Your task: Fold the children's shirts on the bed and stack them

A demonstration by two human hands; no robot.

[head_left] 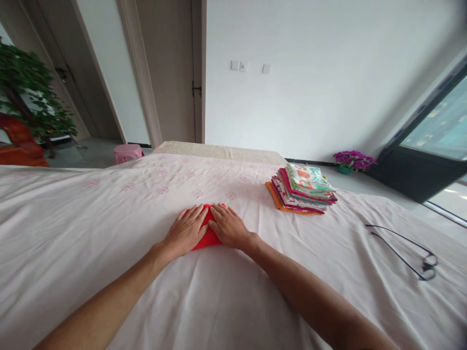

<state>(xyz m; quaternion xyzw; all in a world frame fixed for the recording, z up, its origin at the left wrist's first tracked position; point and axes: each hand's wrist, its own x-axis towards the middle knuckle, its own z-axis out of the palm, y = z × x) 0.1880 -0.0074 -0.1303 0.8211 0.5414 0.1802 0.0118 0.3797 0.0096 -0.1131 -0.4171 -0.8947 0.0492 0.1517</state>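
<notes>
A small folded red cloth (207, 237) lies on a bed covered by a pale pink sheet (91, 233). Both my hands rest flat on it, side by side. My left hand (187, 229) covers its left half with fingers stretched forward. My right hand (229, 226) covers its right half, fingers also flat and slightly spread. Only a strip of red shows between and below the hands.
A stack of several folded colourful cloths (302, 190) sits on the bed to the right. A dark wire hanger (408, 250) lies further right. A pink stool (127, 152), a green plant (29, 92), purple flowers (353, 160) and a window (434, 131) surround the bed.
</notes>
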